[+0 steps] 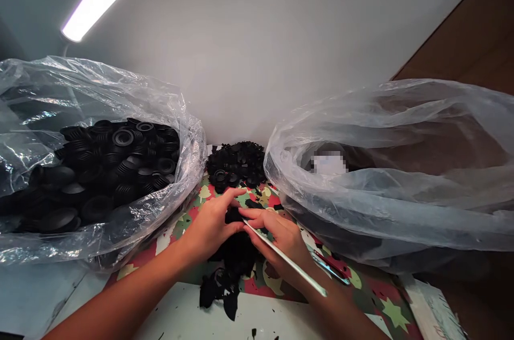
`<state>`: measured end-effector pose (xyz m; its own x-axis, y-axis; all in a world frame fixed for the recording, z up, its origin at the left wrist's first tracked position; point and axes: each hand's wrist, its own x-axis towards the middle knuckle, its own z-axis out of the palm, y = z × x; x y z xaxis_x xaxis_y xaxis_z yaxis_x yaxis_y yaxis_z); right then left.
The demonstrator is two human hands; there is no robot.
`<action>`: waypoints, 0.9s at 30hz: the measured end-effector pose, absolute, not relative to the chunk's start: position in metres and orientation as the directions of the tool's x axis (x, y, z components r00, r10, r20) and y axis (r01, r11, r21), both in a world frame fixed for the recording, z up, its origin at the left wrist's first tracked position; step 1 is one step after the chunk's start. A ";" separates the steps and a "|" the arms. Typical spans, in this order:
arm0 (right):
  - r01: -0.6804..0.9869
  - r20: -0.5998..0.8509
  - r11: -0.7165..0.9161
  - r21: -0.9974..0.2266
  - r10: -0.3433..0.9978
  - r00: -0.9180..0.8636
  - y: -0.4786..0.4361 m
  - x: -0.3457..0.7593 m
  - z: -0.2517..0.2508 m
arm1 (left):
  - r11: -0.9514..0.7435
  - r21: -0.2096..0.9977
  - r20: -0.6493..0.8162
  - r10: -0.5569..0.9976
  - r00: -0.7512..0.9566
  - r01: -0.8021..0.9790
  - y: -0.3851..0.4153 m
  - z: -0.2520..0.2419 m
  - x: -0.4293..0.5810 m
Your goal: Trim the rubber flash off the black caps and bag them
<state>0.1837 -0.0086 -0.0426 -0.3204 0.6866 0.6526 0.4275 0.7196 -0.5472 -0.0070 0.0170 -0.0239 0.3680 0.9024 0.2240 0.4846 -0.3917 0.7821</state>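
Observation:
My left hand (211, 225) and my right hand (281, 238) meet over a black rubber part (233, 216) held between their fingertips. My right hand also grips a thin metal blade (287, 259) that runs from the part back along my wrist. Under the hands lies a heap of black rubber trimmings (231, 270) on a star-patterned cloth (373, 292). Just beyond the fingers sits a small pile of black rubber parts (236, 163).
A clear plastic bag (40, 93) at the left holds many black ribbed rubber parts (120, 160). A second clear plastic bag (401, 168) fills the right side. A small metal tool (329, 267) lies by my right wrist. A white wall stands behind.

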 end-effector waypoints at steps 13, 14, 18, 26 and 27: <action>0.527 0.813 0.780 -0.337 0.524 -0.256 -0.002 0.170 -0.059 | -0.458 0.750 0.299 0.878 0.373 0.477 0.020 -0.025 -0.007; 0.559 0.815 0.759 -0.333 0.530 -0.233 -0.001 0.169 -0.059 | -0.453 0.753 0.307 0.883 0.354 0.477 0.020 -0.025 -0.007; 0.679 0.753 0.637 -0.365 0.631 -0.187 0.004 0.176 -0.054 | -0.479 0.785 0.358 0.868 0.343 0.393 0.019 -0.021 -0.007; 0.244 0.513 0.501 -0.830 0.858 -0.017 -0.005 0.190 -0.031 | -0.255 0.926 0.217 0.963 0.160 0.277 0.028 -0.012 -0.011; 0.124 0.497 0.498 -0.858 0.867 -0.041 -0.007 0.190 -0.029 | -0.218 0.952 0.176 0.964 0.199 0.215 0.030 -0.011 -0.012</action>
<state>0.1899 -0.0068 -0.0290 -0.0408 0.8669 0.4968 0.1237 0.4978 -0.8584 -0.0121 0.0296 -0.0108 0.1991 0.9640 0.1760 0.2154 -0.2183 0.9518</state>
